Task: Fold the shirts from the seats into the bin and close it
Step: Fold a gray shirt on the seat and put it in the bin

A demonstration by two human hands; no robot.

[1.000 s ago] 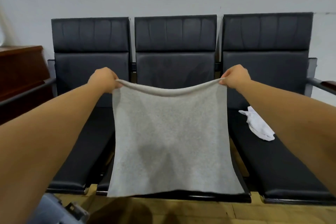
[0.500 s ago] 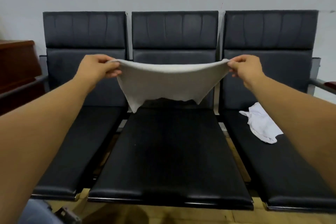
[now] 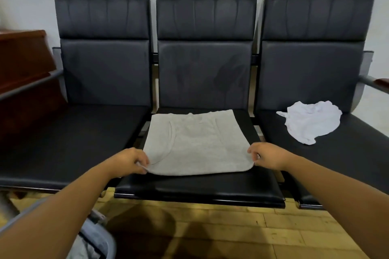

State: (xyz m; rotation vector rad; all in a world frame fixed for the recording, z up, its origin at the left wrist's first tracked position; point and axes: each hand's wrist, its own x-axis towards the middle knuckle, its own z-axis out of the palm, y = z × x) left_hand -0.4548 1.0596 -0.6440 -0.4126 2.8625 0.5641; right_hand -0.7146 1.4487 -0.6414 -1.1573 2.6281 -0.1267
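A grey shirt (image 3: 195, 143) lies spread flat on the middle seat (image 3: 200, 189) of a row of three black padded seats, in the centre of the frame. It is folded into a rough rectangle, and a curved seam shows on its left half. Its far edge lies close to the backrest and its near edge stops short of the seat's front lip.

The left hand (image 3: 128, 162) pinches the near left corner of the grey shirt between thumb and curled fingers, lifting that corner slightly off the cushion. The right hand (image 3: 267, 159) is at the near right corner, its fingers curled and its fingertips on the cloth edge, gripping it there. Both forearms reach in from the bottom of the frame.

A white shirt (image 3: 309, 124) sits crumpled on the right seat (image 3: 347, 153), near its backrest and well apart from the grey one. The left seat (image 3: 73, 143) shows only its black cushion.

The bin (image 3: 105, 239) is in the lower left corner of the frame, on the wooden floor (image 3: 231, 233), largely hidden by the left forearm. Only part of its grey rim shows. Something pale grey lies inside, but I cannot tell what it is. A brown wooden cabinet (image 3: 23, 59) stands at the left edge.
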